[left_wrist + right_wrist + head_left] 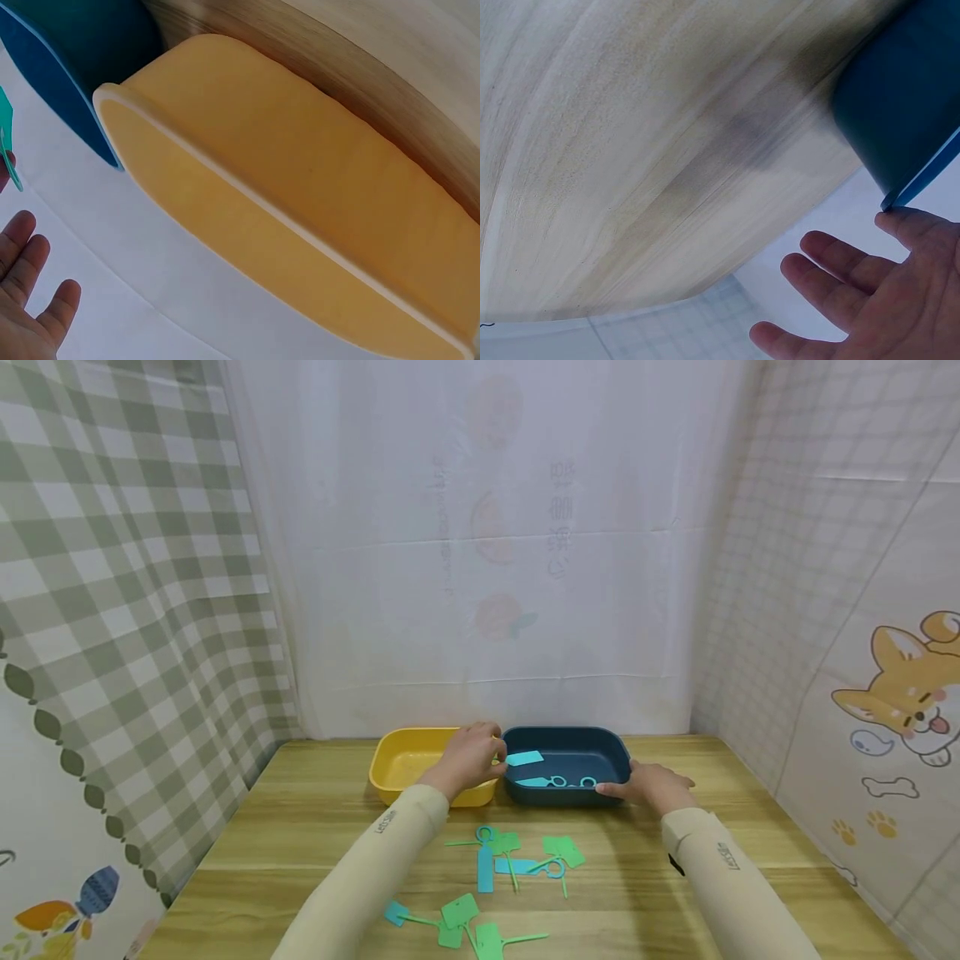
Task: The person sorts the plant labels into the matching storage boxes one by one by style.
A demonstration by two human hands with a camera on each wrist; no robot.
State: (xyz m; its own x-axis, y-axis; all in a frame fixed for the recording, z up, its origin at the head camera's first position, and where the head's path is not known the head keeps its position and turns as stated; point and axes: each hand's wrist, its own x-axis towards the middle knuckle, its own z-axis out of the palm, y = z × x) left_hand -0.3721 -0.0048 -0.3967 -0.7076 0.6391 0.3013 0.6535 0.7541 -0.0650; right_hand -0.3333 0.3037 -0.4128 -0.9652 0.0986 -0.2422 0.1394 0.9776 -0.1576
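My left hand (472,756) is above the right end of the yellow bin (386,789), beside the navy bin (562,797). Between thumb and fingers it pinches a flat blue tag (525,758), whose blade points over the navy bin; in the left wrist view only part of this tag (6,124) shows at the edge. My right hand (651,783) touches the navy bin's front right corner, thumb at the rim; the other fingers are spread, as the right wrist view shows. Blue ring-ended tags (534,782) lie inside the navy bin.
On the wooden table (300,852), in front of the bins, lie blue ring-ended tags (485,868) and green T-shaped tags (491,941), several overlapping. A white curtain (360,610) hangs behind the bins, with a checked cloth (150,568) at left.
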